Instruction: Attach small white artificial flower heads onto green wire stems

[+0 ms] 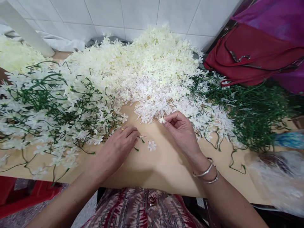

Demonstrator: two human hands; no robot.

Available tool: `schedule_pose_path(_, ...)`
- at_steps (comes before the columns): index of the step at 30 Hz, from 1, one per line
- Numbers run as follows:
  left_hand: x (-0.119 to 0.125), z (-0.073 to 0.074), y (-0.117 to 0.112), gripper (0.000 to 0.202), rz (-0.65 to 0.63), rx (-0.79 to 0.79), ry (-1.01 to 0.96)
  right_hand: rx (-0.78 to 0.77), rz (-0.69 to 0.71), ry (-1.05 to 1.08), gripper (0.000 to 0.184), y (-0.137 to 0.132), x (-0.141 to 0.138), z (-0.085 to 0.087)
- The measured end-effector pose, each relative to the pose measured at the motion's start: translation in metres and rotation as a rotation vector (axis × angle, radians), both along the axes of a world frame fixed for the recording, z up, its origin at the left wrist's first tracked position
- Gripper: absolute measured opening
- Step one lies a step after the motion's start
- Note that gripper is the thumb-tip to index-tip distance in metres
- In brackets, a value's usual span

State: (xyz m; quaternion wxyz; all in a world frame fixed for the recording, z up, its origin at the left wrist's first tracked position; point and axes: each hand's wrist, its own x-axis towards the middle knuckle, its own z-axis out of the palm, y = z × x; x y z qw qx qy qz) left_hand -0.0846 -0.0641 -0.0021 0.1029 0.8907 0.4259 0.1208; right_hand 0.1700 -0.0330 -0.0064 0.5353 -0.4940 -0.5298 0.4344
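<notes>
On a tan table (154, 167) lies a big heap of cream and white artificial flower heads (152, 69). My left hand (120, 145), with a ring on one finger, rests on the table and pinches a thin green stem (142, 139). My right hand (181, 129), two bangles at its wrist, pinches one small white flower head (161, 120) at the near edge of the heap. A single white flower (152, 145) lies loose on the table between my hands.
Green stems with white flowers attached (47, 107) spread over the left side. Bare green stems (251, 107) pile up on the right. A red bag (249, 57) sits back right, clear plastic (280, 177) at the right front. A white tiled wall (123, 15) stands behind.
</notes>
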Motion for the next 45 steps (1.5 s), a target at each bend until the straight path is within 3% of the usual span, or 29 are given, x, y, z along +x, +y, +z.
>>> schedule_pose_path(3,0.003,0.004,0.004,0.018,0.05,-0.016,0.075,0.004,0.012,-0.015,0.008,0.0,0.002,0.002)
schedule_pose_path(5,0.008,0.007,0.007,0.018,0.059,-0.04,0.017,-0.01,0.021,-0.024,0.008,0.0,0.002,0.003)
schedule_pose_path(7,0.015,0.01,0.011,0.016,0.099,-0.122,-0.167,-0.031,0.013,-0.011,0.011,0.001,0.002,0.004)
schedule_pose_path(10,0.027,0.012,0.017,0.011,0.263,-0.323,-0.572,-0.05,-0.034,0.055,0.02,0.003,0.004,0.004)
schedule_pose_path(13,0.038,0.013,0.022,0.024,0.383,-0.543,-0.941,-0.079,-0.058,0.126,0.03,0.005,0.007,0.004)
schedule_pose_path(17,0.05,0.015,0.024,0.032,0.445,-0.692,-1.14,-0.15,0.009,0.175,0.036,0.004,0.009,0.006)
schedule_pose_path(25,0.06,0.014,0.019,0.026,0.432,-0.696,-1.194,-0.217,0.239,0.253,0.032,-0.005,-0.005,0.008)
schedule_pose_path(31,0.06,0.007,0.018,0.027,0.404,-0.719,-1.203,-0.218,0.274,0.187,0.029,-0.008,-0.011,0.008)
schedule_pose_path(36,0.052,0.009,0.013,0.018,0.441,-0.598,-1.148,-0.178,0.225,0.119,0.027,-0.006,-0.002,0.011)
schedule_pose_path(45,0.044,0.006,0.008,0.016,0.34,-0.501,-0.953,-0.236,0.383,0.094,0.03,-0.007,0.0,0.021)
